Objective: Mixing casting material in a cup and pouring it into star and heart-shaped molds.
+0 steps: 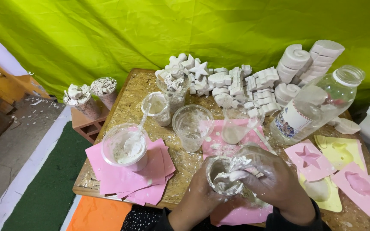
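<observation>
**Scraping plaster residue from a small clear cup**

Holding a small clear cup (224, 175) at lower centre of the frame, just above the near edge of the counter (129, 100). Left hand (200, 190) wrapped around the cup's side and base, fingers closed on it, mouth of the cup tilted upward. Right hand (275, 179) arched over the rim from the right, curled half shut, white-coated fingertips (236, 174) dipped into the cup and pressed against wet plaster on the inner wall. No tool visible in the right hand; nothing gripped apart from the paste on the fingers.

Risks, as judged:
- Thin cup wall likely to crack or buckle under a hard squeeze from the left hand.
- Slippery coated fingers likely to lose purchase and tip the cup, dropping paste onto the pink sheets (129, 173) below.
- Plaster possibly setting on the wall before removal, leaving a crust.
- Forearm close to the pink star mould (309, 158) and the yellow mould (341, 152) at right; a sideways elbow swing likely to shift them.
- Tilted clear bottle (317, 105) at upper right prone to toppling if bumped.
</observation>
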